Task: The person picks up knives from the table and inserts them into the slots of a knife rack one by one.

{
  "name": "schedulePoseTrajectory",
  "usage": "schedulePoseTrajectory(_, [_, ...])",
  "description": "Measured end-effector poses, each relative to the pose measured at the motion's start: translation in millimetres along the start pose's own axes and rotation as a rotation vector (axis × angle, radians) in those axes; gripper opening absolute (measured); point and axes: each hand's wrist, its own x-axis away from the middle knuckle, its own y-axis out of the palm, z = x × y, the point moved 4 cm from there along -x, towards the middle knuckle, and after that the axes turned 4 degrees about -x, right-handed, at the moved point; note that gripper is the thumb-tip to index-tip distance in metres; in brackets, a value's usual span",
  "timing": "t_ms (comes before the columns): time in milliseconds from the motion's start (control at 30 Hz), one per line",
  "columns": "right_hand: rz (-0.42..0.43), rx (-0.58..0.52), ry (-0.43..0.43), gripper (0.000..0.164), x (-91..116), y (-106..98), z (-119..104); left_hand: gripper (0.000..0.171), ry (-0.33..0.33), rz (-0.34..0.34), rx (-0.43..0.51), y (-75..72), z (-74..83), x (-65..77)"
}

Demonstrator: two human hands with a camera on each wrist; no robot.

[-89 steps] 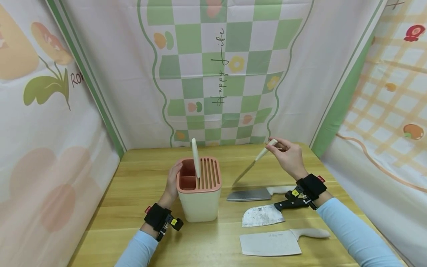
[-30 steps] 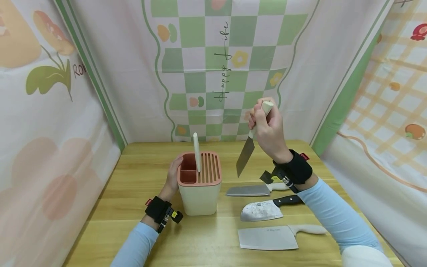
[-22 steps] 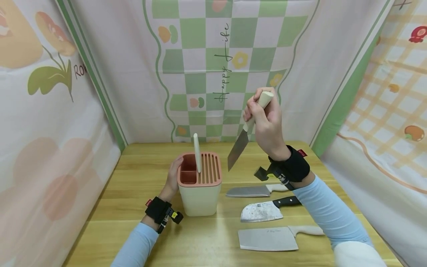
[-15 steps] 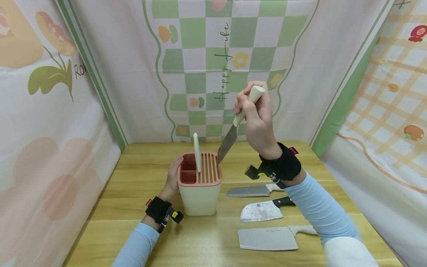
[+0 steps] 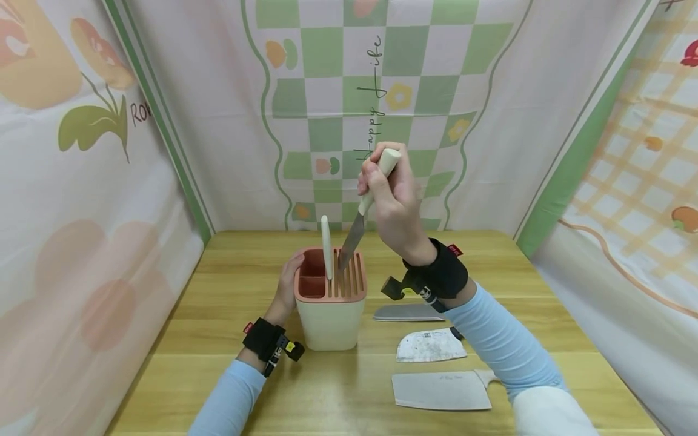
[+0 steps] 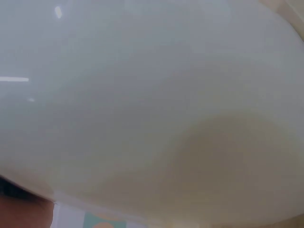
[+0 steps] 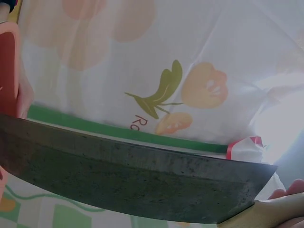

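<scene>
My right hand (image 5: 400,209) grips the cream handle of a kitchen knife (image 5: 352,242), blade slanting down to the left. Its tip overlaps the slotted top of a cream knife block (image 5: 331,327) with a pink lid. In the right wrist view the knife's broad, dark blade (image 7: 123,171) runs across, its tip end over the pink rim. My left hand (image 5: 286,289) rests along the block's left side, fingertips at the rim. A white-handled knife (image 5: 326,248) stands upright in the leftmost slot. The block's pale wall (image 6: 142,118) fills most of the left wrist view.
To the block's right on the wooden table (image 5: 229,303) lie a knife (image 5: 409,312) partly behind my right wrist, a stained cleaver (image 5: 431,346) with a black handle, and a wide cleaver (image 5: 442,390). Patterned cloth (image 5: 218,121) hangs around the table.
My right hand took the knife from low above the table, raised it upright, then moved left until its tip came over the block's slots. My left hand stayed on the block.
</scene>
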Motion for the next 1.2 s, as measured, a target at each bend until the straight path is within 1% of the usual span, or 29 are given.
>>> schedulePoseTrajectory(67, [-0.015, 0.01, 0.0, 0.007, 1, 2, 2, 0.056, 0.002, 0.007, -0.007, -0.2, 0.1, 0.3])
schedulePoseTrajectory(233, [-0.046, 0.004, 0.017, 0.005, 3, 7, 9, 0.055, 0.013, 0.013, -0.019, -0.7, 1.0, 0.9])
schedulePoseTrajectory(300, [-0.055, 0.004, 0.025, 0.005, 4, 7, 12, 0.055, 0.016, 0.015, -0.01, -1.2, 0.9, 1.0])
schedulePoseTrajectory(367, [-0.067, 0.0, 0.047, 0.006, 6, 8, 15, 0.055, 0.018, 0.016, -0.001, -1.5, 0.5, 1.5])
schedulePoseTrajectory(600, [-0.127, 0.021, 0.123, 0.008, 19, 11, 29, 0.055, 0.006, 0.002, -0.041, -3.7, -1.4, 5.1])
schedulePoseTrajectory(833, [-0.163, 0.0, 0.217, 0.009, 36, 11, 45, 0.053, 0.02, 0.007, -0.012, -3.7, 0.5, 5.7])
schedulePoseTrajectory(967, [-0.176, 0.006, 0.257, 0.01, 46, 9, 53, 0.053, 0.012, 0.007, -0.003, -1.8, -0.6, 6.6])
schedulePoseTrajectory(1067, [-0.194, 0.012, 0.278, 0.012, 52, 8, 57, 0.053, 0.01, 0.024, -0.019, -2.1, 0.5, 6.7])
schedulePoseTrajectory(1200, [-0.212, 0.012, 0.298, 0.013, 56, 10, 62, 0.053, 0.014, 0.024, -0.056, -4.2, 3.5, 6.2])
